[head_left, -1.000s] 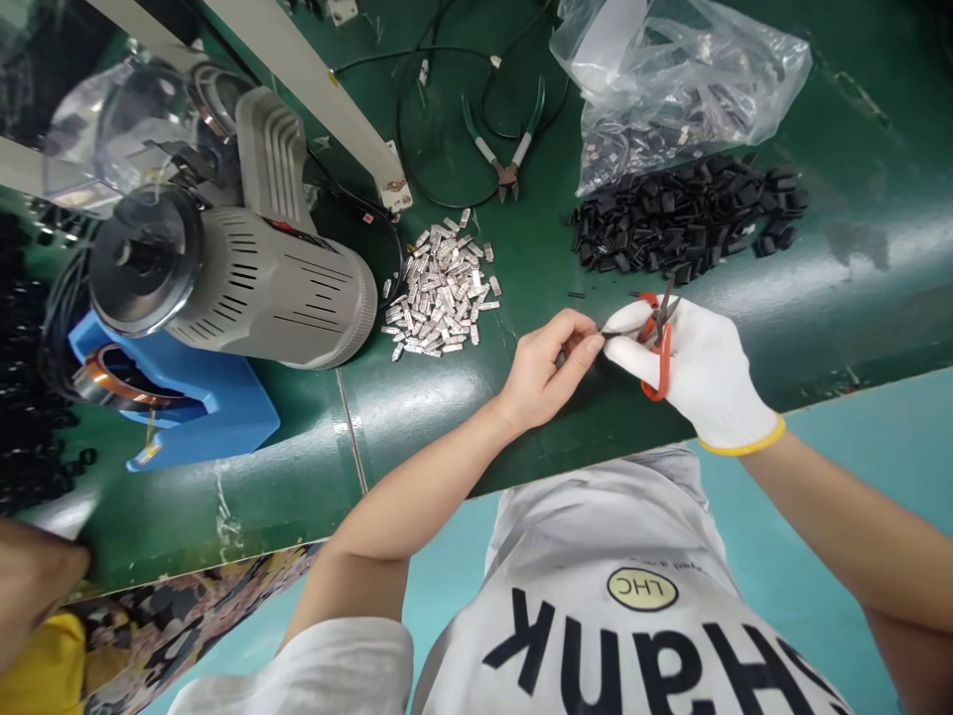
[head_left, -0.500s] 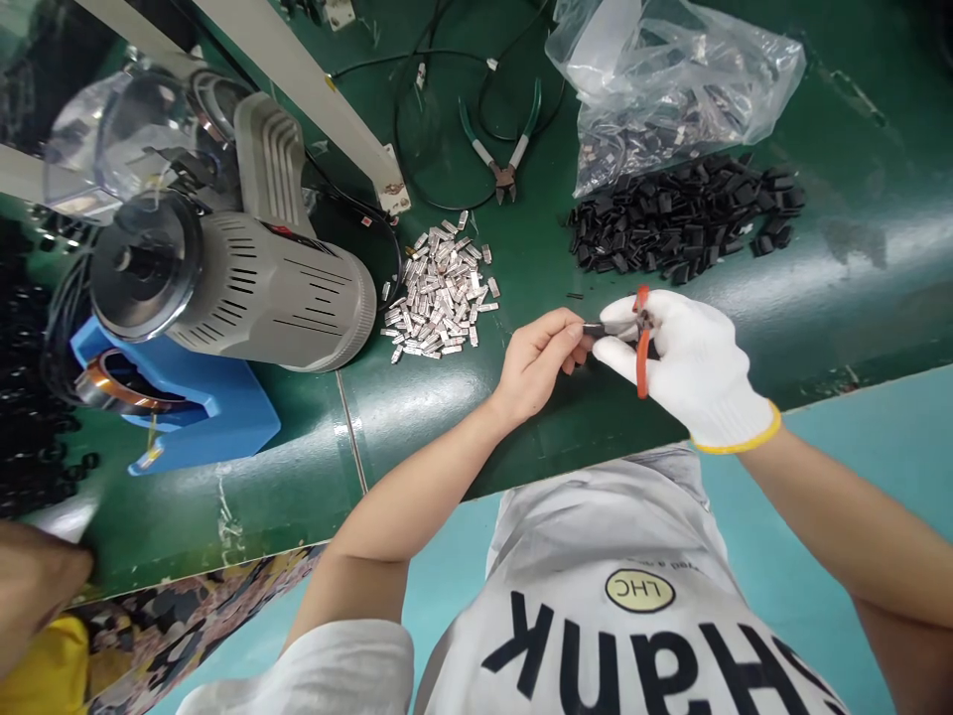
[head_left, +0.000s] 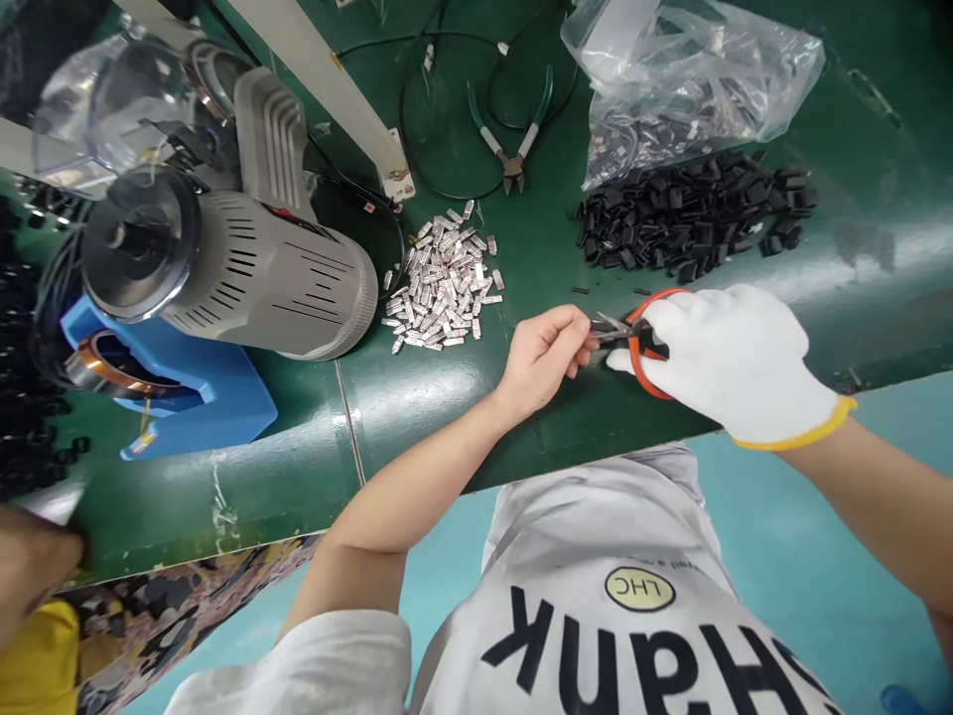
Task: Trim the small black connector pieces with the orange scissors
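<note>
My bare left hand [head_left: 542, 357] pinches a small black piece [head_left: 600, 325], mostly hidden by the fingertips. My right hand [head_left: 737, 357], in a white glove with a yellow cuff, is closed around pliers with orange handles [head_left: 649, 383]. Their metal jaws [head_left: 616, 331] are spread and point left, right at the black piece. Whether they touch it I cannot tell. Beyond the hands lies a heap of black plastic parts [head_left: 689, 220]. Left of that sits a pile of small silver metal connectors [head_left: 445, 283].
A clear plastic bag of parts [head_left: 692, 89] stands behind the black heap. Green-handled cutters [head_left: 512, 164] lie near black cables. To the left are a grey machine [head_left: 275, 273], a blue tape holder [head_left: 238, 407] and a white post [head_left: 335, 89]. Another person's arm [head_left: 34, 556] shows at far left.
My right hand has moved a little right, and the pliers have turned from across the palm to jaws pointing left and spread. My left hand keeps its pinch. The camera view has shifted slightly.
</note>
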The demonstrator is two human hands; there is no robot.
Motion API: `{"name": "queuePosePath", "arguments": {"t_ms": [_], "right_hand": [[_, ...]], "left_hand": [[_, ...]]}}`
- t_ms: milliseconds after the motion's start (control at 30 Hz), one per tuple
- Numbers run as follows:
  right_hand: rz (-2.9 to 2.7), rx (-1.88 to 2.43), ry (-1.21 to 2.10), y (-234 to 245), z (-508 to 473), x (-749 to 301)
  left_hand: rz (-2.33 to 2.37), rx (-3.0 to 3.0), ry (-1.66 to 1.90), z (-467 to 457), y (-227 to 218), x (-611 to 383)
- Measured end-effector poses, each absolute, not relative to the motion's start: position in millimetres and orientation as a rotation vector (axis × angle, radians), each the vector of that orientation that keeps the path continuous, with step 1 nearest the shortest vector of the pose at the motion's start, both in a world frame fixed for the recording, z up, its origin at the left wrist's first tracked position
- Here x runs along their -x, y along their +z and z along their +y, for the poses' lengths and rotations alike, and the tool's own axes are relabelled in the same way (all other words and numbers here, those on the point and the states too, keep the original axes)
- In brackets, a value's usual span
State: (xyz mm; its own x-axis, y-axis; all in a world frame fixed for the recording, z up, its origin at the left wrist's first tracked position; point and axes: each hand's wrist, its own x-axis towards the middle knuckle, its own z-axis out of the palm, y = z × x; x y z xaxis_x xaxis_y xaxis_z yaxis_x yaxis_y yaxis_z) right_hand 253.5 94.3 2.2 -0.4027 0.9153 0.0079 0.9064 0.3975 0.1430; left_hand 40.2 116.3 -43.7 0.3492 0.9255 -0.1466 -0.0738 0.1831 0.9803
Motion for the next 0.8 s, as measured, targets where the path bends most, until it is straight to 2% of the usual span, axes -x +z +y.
{"name": "queuePosePath", "arguments": {"t_ms": [467, 800], "right_hand": [[2.482, -1.559, 0.310, 12, 95, -261], [2.516, -1.530, 0.275, 15, 101, -261]], "left_hand": [[0.959, -1.213, 0.890, 116, -46, -41], [0.952, -1.228, 0.876, 117, -48, -40]]}}
